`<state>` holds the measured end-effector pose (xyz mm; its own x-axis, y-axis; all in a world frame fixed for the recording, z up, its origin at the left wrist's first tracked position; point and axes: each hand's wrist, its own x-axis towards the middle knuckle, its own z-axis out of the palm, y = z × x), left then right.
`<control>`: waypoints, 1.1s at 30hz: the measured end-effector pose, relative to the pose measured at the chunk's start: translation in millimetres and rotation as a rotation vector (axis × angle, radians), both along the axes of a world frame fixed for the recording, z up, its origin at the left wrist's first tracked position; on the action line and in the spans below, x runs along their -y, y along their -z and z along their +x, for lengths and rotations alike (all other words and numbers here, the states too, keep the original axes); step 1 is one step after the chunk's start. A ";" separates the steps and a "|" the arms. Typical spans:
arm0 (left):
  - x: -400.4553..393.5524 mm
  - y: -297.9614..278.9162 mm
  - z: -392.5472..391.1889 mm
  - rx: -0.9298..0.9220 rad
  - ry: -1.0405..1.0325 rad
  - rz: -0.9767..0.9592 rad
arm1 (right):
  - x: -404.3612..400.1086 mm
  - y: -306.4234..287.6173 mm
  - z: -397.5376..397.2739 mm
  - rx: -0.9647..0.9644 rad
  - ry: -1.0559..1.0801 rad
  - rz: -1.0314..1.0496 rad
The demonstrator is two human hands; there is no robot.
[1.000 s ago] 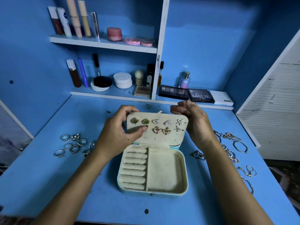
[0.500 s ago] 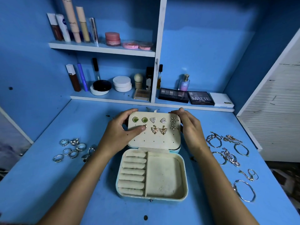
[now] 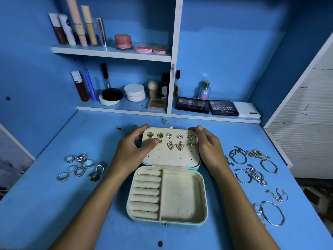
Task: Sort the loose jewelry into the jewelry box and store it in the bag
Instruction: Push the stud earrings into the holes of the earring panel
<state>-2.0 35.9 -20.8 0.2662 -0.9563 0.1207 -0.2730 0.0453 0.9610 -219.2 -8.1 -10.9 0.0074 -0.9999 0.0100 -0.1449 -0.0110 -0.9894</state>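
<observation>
**Hidden and cropped regions**

The left hand [image 3: 134, 150] thumb covers most of one gold earring [image 3: 160, 141] on the lid. Tall tubes [image 3: 74, 20] on the far upper shelf are cut by the top edge. Both forearms leave the near edge. Labels on the far bottles are too small to read.

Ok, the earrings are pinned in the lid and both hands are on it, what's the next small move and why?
Probably let go of the lid and reach the left hand to the rings on the table's left. The ring rolls in the jewelry box hold nothing yet, and the right hand only steadies the lid.
</observation>
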 end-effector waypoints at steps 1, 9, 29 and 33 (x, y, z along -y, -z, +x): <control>-0.5 -0.1 -0.4 0.010 -0.011 -0.004 | 0.5 0.2 -0.2 -0.003 0.000 -0.003; -0.2 -1.0 -2.1 0.074 -0.092 -0.038 | 2.8 6.3 1.4 -0.042 0.003 -0.050; 37.9 -39.3 53.4 0.415 -0.162 -0.034 | 6.3 7.4 -0.2 -0.082 -0.015 -0.058; 43.1 -33.2 63.4 0.557 -0.132 0.007 | 7.5 8.6 -1.7 -0.068 -0.032 -0.043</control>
